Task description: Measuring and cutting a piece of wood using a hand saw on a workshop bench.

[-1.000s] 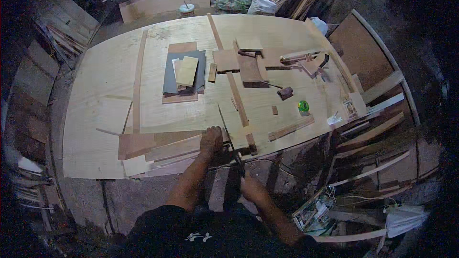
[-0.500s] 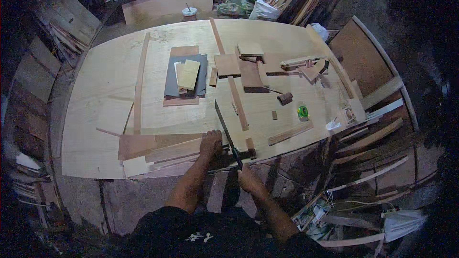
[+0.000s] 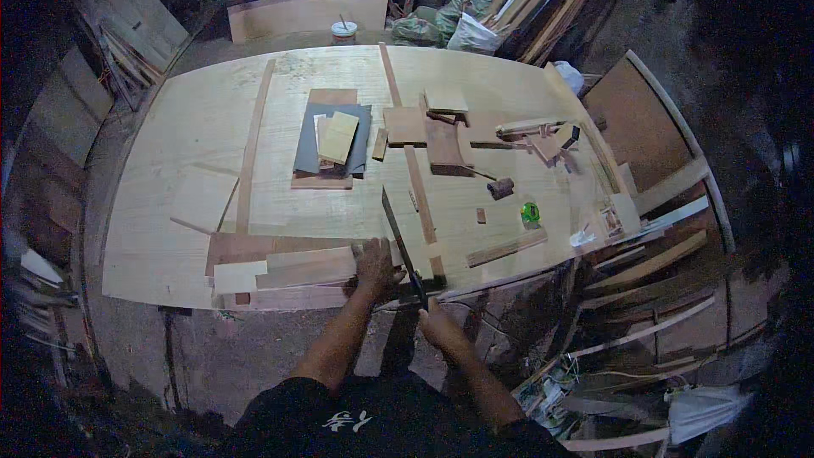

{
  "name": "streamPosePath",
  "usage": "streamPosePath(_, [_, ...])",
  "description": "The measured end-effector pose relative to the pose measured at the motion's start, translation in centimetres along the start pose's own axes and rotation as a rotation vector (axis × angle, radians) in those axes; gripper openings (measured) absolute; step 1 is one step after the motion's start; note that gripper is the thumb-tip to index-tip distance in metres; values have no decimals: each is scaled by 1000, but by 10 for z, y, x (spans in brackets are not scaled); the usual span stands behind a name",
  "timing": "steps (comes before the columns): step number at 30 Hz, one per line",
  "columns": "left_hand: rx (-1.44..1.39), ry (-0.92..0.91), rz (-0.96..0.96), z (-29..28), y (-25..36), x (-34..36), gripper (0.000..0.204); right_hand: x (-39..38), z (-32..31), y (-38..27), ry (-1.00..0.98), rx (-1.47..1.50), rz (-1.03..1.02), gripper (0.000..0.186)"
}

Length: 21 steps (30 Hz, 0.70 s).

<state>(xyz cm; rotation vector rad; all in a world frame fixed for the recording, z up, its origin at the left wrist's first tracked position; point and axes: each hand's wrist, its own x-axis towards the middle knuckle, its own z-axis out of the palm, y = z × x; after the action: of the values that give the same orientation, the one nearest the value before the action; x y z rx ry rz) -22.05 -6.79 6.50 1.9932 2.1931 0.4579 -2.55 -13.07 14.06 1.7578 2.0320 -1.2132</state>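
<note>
A handsaw (image 3: 395, 226) with a long narrow blade and a dark handle is held in my right hand (image 3: 439, 323), just off the near edge of the table. Its blade slants up and left over the tabletop. Left of the blade, my left hand (image 3: 375, 267) bears down on the right end of a long wooden board (image 3: 309, 270), thumb toward the saw. This board lies along the near edge on a wider brown board (image 3: 233, 248). A pale short piece (image 3: 240, 277) sits at its left end. Whether the teeth touch wood is hidden.
A big pale worktable (image 3: 186, 136) carries grey sheets (image 3: 308, 148) under wood offcuts, brown blocks (image 3: 445, 144), a dark roll-shaped piece (image 3: 500, 188), a green tape measure (image 3: 530, 213) and a loose strip (image 3: 507, 248). Behind stands a white bucket (image 3: 343, 31). Timber (image 3: 653, 271) leans at right.
The whole view has shifted slightly. My left hand's fingers lie a little more spread on the board. The board and its pale end piece sit straighter; the saw stays close to the same place.
</note>
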Motion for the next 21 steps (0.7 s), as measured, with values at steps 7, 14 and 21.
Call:
streamPosePath(7, [65, -91, -43, 13, -3, 0, 76, -20, -3, -24, 32, 138, 29, 47])
streamPosePath(14, [117, -171, 180, 19, -14, 11, 105, -10, 3, -18, 26, -15, 84, 53])
streamPosePath(21, [178, -46, 235, 28, -28, 10, 100, -8, 6, -29, 12, 6, 65, 55])
